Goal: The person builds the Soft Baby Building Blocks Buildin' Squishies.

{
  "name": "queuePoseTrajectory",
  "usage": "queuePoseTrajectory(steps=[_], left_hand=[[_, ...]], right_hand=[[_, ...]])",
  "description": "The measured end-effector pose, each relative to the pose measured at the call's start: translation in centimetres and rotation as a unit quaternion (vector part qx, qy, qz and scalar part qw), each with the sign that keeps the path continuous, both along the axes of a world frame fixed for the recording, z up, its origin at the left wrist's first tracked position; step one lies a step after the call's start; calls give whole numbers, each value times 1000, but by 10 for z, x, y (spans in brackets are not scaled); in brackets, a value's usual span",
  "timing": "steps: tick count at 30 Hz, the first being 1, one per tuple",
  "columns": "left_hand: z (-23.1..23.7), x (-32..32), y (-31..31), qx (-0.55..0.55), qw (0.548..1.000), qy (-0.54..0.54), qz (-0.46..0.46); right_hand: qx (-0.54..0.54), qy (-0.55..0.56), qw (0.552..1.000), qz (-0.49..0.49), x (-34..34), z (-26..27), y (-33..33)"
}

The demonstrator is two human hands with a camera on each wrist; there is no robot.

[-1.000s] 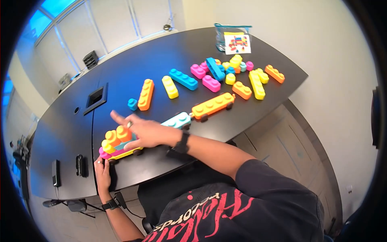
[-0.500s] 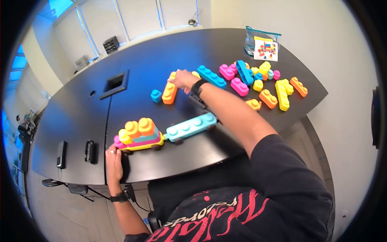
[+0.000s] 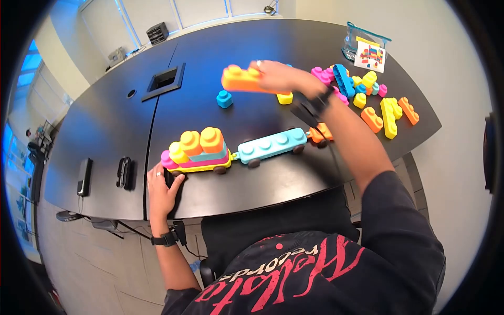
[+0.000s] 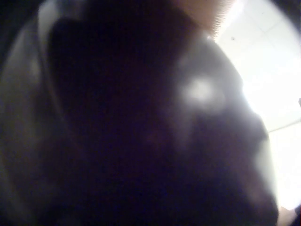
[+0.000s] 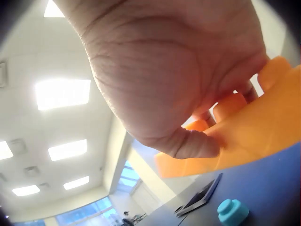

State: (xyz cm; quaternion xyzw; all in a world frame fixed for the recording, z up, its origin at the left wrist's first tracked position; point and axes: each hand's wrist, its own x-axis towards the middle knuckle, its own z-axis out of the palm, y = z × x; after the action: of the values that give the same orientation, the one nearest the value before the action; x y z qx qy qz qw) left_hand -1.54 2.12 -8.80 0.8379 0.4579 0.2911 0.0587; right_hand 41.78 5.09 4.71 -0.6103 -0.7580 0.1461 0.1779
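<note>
A long orange block is gripped by my right hand above the table; the right wrist view has the thumb of that hand against the side of the orange block. My left hand, thumb spread, rests at the left end of a yellow wheeled car. Pink, yellow, teal and orange blocks are stacked on this car. Linked behind it are a light-blue car and an orange car, partly behind the right forearm. Darkness fills most of the left wrist view.
A blue block and a partly covered yellow block lie beyond the cars. Loose blocks cluster at right, below a clear bag with a picture card. Two black devices and a table socket are at left.
My right hand went from the stacked blocks to the long orange block, took hold of it and lifted it off the table. My left hand stays by the yellow car, its thumb now spread. The head view shifted.
</note>
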Motion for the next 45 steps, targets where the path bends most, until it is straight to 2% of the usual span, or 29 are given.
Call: queuePoseTrajectory(steps=[1, 2, 5, 9, 11, 13, 19, 27, 30, 33, 37, 39, 41, 45], left_hand=[[1, 1, -1, -1, 1000, -3, 8], [2, 2, -1, 1, 1000, -6, 12], [1, 0, -1, 2, 1000, -21, 7], [3, 1, -4, -17, 999, -16, 27], [3, 2, -4, -16, 999, -17, 27], [1, 1, -3, -15, 999, -12, 27], [1, 3, -3, -17, 999, -6, 33], [-1, 2, -3, -3, 999, -4, 36], [5, 5, -7, -29, 999, 4, 35], [0, 4, -4, 2, 1000, 8, 23], [-7, 1, -2, -16, 999, 15, 42], [-4, 2, -4, -34, 998, 20, 49], [-6, 1, 1, -39, 998, 15, 41], [1, 3, -5, -76, 995, 26, 54]], right_hand=[[40, -68, 996, 37, -7, 2, -28], [86, -118, 989, 12, -14, -8, -56], [55, -156, 986, 9, -35, -21, -117], [70, -187, 980, 12, -47, -44, -137], [59, -185, 981, 12, -50, -51, -139], [110, -208, 972, -19, -51, -61, -140], [161, -261, 951, -38, -65, -65, -150], [150, -236, 957, -73, -63, -78, -153], [152, -221, 960, -74, -63, -86, -153], [169, -224, 956, -84, -65, -91, -152], [96, -208, 970, -85, -69, -77, -157], [98, -229, 964, -95, -67, -85, -155], [185, -207, 957, -87, -64, -98, -153], [176, -209, 957, -94, -65, -102, -149]])
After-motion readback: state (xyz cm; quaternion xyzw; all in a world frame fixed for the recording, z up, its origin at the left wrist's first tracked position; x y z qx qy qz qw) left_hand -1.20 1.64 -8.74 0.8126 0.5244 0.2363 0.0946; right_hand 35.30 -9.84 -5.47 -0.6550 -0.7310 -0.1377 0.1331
